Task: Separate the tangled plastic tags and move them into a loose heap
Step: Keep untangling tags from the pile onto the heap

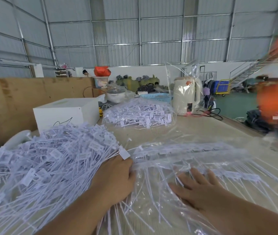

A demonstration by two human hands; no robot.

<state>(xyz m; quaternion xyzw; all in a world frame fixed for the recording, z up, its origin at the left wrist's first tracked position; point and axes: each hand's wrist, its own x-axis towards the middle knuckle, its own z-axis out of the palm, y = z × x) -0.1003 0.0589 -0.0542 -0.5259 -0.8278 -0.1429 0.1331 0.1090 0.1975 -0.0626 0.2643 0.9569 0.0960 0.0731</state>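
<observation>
- We note the left hand point(114, 180) lying at the right edge of the big heap of white plastic tags point(46, 167) on the counter point(202, 129). Its fingers curl into the tag stems at the heap's edge; we cannot tell whether they pinch any.
- One tag head point(124, 154) stands just above the left knuckles, touching or nearly touching them.
- The right hand point(197, 189) lies flat, palm down, fingers point(196, 174) straight and spread apart, pressing on a clear plastic bag point(177, 160).
- Under and around that hand, loose tag stems point(145, 197) fan out beneath the bag film. A blurred row of tags point(194, 150) runs across, just beyond the fingertips.
- The two hands are near each other, not touching; the bag's bunched edge lies between them.
- Further back on the counter, well apart from both hands, we record a second bag of tags point(140, 114).
- A white box point(65, 111) stands behind the heap. A cream kettle wrapped in clear film point(185, 95) stands to the right of the second bag.
- A blurred orange shape point(275, 99) sits at the right edge of the view; we cannot identify it.
</observation>
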